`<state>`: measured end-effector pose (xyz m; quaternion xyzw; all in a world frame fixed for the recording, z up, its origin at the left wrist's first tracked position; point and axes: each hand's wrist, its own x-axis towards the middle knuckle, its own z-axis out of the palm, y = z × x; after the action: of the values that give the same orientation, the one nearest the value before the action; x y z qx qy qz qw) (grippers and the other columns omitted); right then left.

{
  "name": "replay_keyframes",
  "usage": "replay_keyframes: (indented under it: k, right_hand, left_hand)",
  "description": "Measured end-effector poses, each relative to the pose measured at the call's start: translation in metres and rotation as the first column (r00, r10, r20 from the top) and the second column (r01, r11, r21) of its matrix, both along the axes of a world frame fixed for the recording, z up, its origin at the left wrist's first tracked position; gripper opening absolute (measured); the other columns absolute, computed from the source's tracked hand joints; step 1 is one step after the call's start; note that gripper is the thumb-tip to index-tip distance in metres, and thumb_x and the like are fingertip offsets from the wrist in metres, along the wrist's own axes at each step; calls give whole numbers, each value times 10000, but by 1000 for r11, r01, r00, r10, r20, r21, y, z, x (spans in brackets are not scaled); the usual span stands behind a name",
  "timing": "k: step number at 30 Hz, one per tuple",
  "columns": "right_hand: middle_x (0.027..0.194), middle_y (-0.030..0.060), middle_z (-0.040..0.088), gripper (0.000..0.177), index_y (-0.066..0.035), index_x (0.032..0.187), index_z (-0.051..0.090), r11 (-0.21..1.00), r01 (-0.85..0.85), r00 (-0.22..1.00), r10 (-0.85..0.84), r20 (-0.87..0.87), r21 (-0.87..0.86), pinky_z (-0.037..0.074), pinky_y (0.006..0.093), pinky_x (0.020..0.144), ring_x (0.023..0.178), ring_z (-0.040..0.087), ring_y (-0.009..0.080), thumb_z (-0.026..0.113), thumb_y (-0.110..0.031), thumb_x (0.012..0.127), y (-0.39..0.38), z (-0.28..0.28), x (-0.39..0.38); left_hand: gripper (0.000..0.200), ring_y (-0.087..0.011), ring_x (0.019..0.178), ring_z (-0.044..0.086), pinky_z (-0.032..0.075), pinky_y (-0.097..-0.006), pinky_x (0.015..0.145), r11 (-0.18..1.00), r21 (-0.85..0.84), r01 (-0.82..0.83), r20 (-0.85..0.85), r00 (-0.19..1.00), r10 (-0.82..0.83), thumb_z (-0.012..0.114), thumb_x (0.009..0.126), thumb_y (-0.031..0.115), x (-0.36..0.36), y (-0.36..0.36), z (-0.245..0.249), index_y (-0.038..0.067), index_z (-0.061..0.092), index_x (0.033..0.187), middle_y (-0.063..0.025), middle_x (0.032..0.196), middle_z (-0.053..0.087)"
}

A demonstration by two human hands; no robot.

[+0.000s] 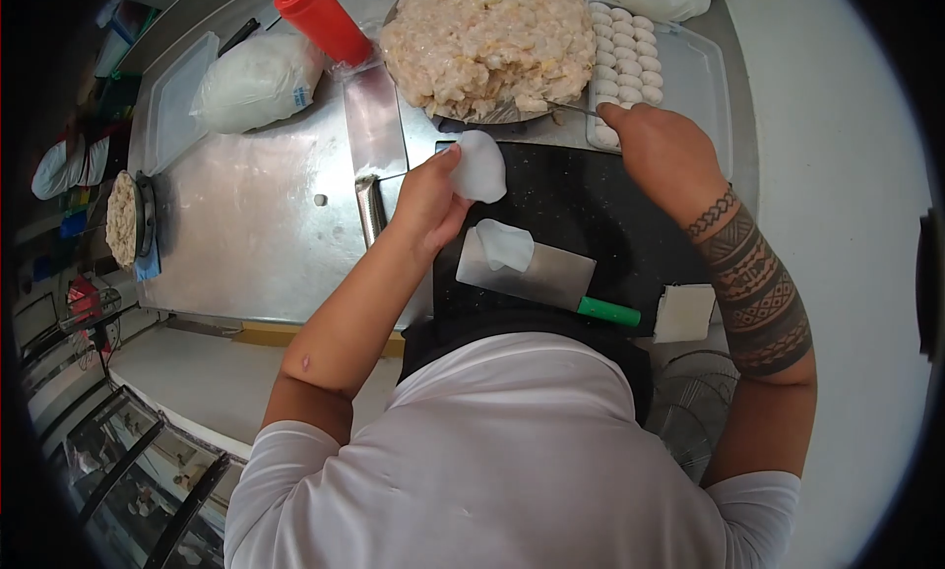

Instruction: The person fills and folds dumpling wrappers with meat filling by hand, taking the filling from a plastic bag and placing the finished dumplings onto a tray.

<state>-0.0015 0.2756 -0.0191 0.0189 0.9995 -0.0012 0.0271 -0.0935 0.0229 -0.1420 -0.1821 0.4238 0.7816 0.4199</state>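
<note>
- Head view: left hand (425,197), grip pinched on a round dough wrapper (479,165), held over the dark board (591,210); wrapper unfilled.
- Right hand (658,146), grip closed round a thin metal utensil (571,106), tip at the filling mound (482,37).
- Tray (704,77) holds a few rows of finished dumplings (625,42); most filling remains, so likely far from finished.
- A spare wrapper (504,244) lies on the scraper (551,274).

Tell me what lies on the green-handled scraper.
One white dough wrapper lies on the blade of the scraper, curled at one edge. The blade beneath it is covered, so anything under the wrapper cannot be seen.
</note>
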Motion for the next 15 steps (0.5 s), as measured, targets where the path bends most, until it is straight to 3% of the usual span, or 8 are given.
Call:
replay_keyframes:
  k: [4, 7, 10, 12, 13, 15]
  right_hand:
    - [882, 138, 723, 266, -127, 1110, 729, 999, -42, 999, 42, 20, 21, 583, 479, 681, 815, 723, 358, 564, -78, 907, 3, 13, -18]
    - [881, 146, 703, 347, -138, 1209, 692, 985, -103, 995, 104, -3, 142, 565, 465, 692, 828, 708, 348, 568, -40, 900, 3, 12, -27]
    - [910, 129, 728, 246, -124, 1093, 729, 972, -151, 988, 151, 16, 181, 590, 463, 677, 817, 731, 327, 574, -78, 908, 2, 2, -33]
    - [916, 140, 719, 268, -120, 1118, 722, 988, -128, 984, 116, 136, 81, 589, 468, 715, 846, 721, 343, 575, -59, 903, -1, -1, -35]
    - [916, 140, 719, 268, -120, 1118, 722, 988, -134, 983, 122, 138, 79, 589, 468, 715, 846, 721, 343, 575, -59, 903, 0, -4, -33]
    - [924, 159, 719, 327, -132, 1189, 713, 986, -138, 986, 146, 87, -90, 572, 476, 762, 899, 710, 361, 562, -42, 913, 9, -14, -25]
  left_hand:
    - [383, -316, 1242, 609, 497, -490, 1090, 990, 55, -132, 124, 984, 125, 414, 1122, 248, -5, 15, 4, -46, 470, 1361, -189, 1335, 590]
    - [385, -325, 1283, 584, 467, -515, 1125, 981, 94, -169, 156, 976, 153, 377, 1127, 255, -6, 21, 4, -31, 441, 1377, -193, 1371, 568]
    - [386, -335, 1298, 571, 457, -534, 1132, 975, 108, -196, 181, 968, 175, 362, 1131, 261, -9, 26, 3, -24, 437, 1380, -198, 1383, 557]
    - [390, -341, 1312, 560, 451, -544, 1136, 971, 106, -216, 194, 962, 193, 355, 1132, 263, -11, 28, 1, -22, 432, 1386, -202, 1395, 546]
    - [398, -348, 1330, 545, 445, -550, 1143, 964, 130, -230, 202, 959, 201, 349, 1133, 264, -13, 29, 1, -25, 418, 1398, -208, 1411, 531]
    - [407, -354, 1348, 530, 439, -556, 1149, 956, 152, -250, 208, 954, 216, 344, 1134, 264, -13, 29, 3, -29, 405, 1410, -214, 1426, 517]
